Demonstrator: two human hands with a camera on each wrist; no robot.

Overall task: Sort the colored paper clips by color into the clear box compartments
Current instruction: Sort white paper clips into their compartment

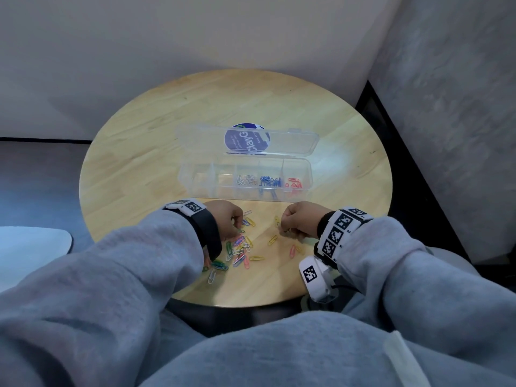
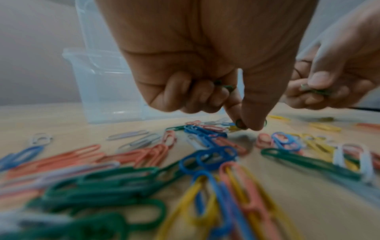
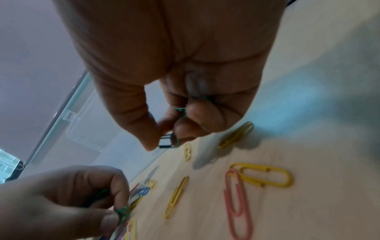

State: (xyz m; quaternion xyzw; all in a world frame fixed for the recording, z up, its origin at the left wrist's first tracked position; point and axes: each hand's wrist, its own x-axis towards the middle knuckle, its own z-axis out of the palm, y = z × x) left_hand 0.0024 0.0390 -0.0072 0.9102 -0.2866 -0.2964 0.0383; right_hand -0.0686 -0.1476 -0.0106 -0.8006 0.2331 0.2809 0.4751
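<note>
Green-collection step: left hand (image 2: pixel 205 68) and right hand (image 3: pixel 174 78) each pinching green paper clips (image 3: pixel 180 113); next, deposit in an unfilled clear box (image 1: pixel 245 177) compartment.

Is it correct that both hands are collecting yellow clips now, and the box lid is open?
Not quite: the clips held are green, not yellow. Both wrist views show the left hand and right hand pinching green clips. The box lid is open.

A round wooden counter (image 1: pixel 156 141) stands by a pale wall (image 1: pixel 195 37); a white object (image 1: pixel 30 247) lies left of the counter.
</note>
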